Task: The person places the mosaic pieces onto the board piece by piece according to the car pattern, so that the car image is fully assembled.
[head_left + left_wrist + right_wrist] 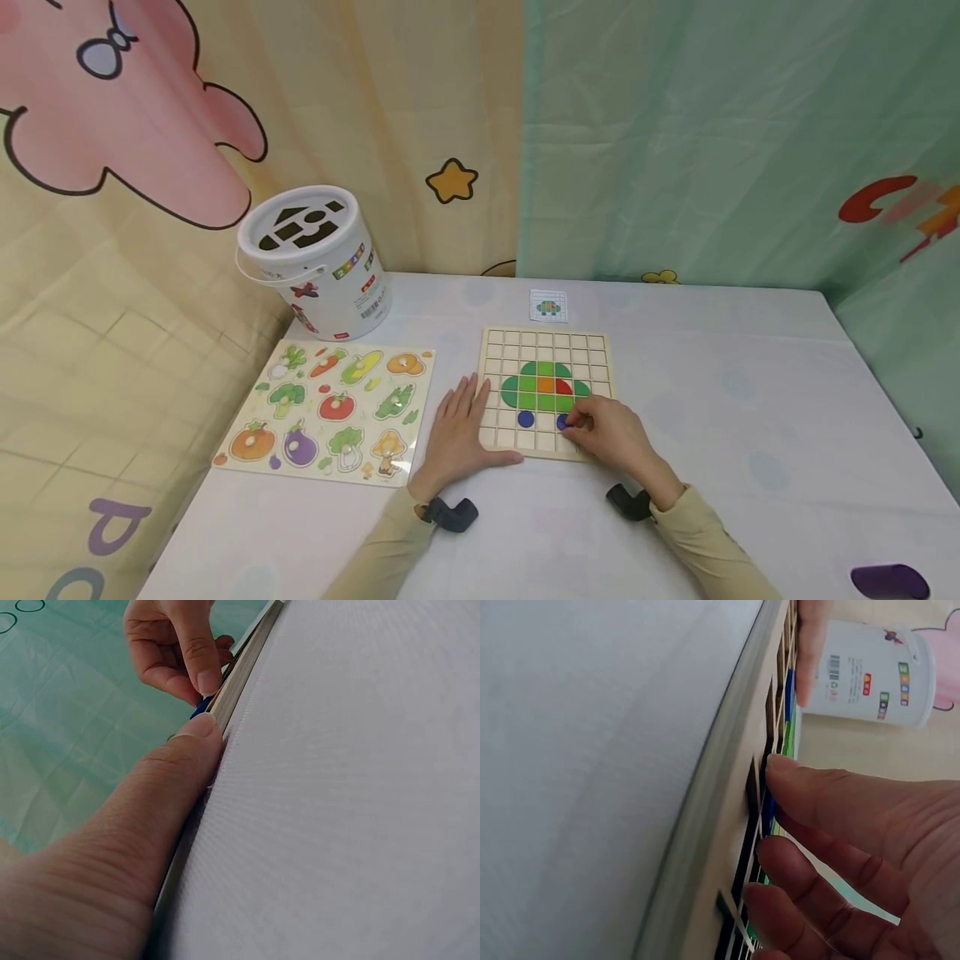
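A wooden grid board (496, 350) lies on the white table and holds a green car shape with an orange and a red piece. One blue round piece (526, 418) sits in the lower rows. My left hand (461, 421) lies flat at the board's left edge, its thumb (180, 765) against the front edge (244, 664). My right hand (579, 423) curls over the lower right of the board and pinches a second blue round piece (768, 814), half hidden by the fingertips (780, 765).
A white shape-sorter bucket (318, 262) stands at the back left. In front of it lies a vegetable peg puzzle (330, 408). A small picture card (548, 306) sits behind the board. A purple object (888, 581) is at the near right corner.
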Demonstrator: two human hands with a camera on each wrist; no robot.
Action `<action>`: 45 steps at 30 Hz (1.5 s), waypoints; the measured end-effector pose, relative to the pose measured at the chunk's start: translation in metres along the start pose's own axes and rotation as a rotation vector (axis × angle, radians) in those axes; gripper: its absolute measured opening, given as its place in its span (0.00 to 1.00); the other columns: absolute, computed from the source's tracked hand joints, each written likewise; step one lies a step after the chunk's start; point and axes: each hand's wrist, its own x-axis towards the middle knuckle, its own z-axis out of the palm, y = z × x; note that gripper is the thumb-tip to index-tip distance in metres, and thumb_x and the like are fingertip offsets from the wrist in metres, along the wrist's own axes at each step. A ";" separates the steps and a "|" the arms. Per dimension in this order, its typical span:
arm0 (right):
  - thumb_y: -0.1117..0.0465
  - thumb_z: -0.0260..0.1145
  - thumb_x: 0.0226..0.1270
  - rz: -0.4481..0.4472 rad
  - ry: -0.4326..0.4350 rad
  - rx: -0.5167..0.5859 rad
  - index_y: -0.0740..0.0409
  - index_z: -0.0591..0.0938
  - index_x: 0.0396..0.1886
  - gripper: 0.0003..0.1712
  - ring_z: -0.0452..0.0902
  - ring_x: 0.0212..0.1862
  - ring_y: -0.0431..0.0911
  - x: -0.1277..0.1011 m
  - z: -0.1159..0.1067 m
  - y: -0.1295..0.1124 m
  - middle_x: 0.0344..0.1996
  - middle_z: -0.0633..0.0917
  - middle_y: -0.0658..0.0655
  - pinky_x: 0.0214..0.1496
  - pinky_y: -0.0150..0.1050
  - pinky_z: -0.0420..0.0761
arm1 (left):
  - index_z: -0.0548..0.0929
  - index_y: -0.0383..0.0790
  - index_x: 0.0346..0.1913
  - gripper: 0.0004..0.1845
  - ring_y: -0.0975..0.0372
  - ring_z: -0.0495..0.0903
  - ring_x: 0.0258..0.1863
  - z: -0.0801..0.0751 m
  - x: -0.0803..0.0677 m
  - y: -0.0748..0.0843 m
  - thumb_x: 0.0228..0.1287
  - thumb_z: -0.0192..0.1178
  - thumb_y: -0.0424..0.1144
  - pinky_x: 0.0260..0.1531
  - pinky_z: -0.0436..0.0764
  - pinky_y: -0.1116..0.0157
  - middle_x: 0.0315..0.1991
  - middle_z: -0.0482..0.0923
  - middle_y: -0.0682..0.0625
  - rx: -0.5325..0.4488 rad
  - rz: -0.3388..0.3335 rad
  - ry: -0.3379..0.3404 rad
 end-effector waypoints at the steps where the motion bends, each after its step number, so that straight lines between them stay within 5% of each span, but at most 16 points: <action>1: 0.57 0.77 0.50 0.001 0.002 -0.001 0.48 0.82 0.21 0.10 0.66 0.22 0.39 0.000 0.000 0.000 0.20 0.75 0.42 0.24 0.35 0.68 | 0.52 0.40 0.75 0.65 0.52 0.40 0.73 0.000 0.000 0.000 0.39 0.58 0.79 0.70 0.42 0.55 0.74 0.46 0.42 0.001 -0.001 0.000; 11: 0.58 0.77 0.49 -0.006 0.039 0.008 0.50 0.81 0.22 0.10 0.67 0.21 0.38 0.002 0.005 0.003 0.20 0.76 0.42 0.23 0.34 0.68 | 0.51 0.39 0.75 0.65 0.54 0.39 0.73 -0.003 0.000 0.002 0.39 0.59 0.77 0.70 0.39 0.57 0.75 0.44 0.42 -0.006 -0.021 -0.031; 20: 0.58 0.77 0.50 -0.016 0.002 0.041 0.52 0.84 0.30 0.10 0.66 0.23 0.39 0.003 0.004 0.004 0.21 0.73 0.43 0.24 0.35 0.68 | 0.51 0.39 0.75 0.65 0.54 0.39 0.73 -0.004 -0.001 0.003 0.39 0.59 0.77 0.70 0.38 0.58 0.75 0.44 0.42 -0.003 -0.027 -0.040; 45: 0.55 0.77 0.50 -0.019 -0.026 0.030 0.52 0.83 0.31 0.12 0.65 0.24 0.40 0.003 0.002 0.006 0.22 0.73 0.44 0.24 0.35 0.66 | 0.51 0.40 0.75 0.65 0.54 0.39 0.73 -0.002 0.000 0.001 0.39 0.59 0.78 0.70 0.38 0.58 0.75 0.44 0.42 0.000 -0.013 -0.027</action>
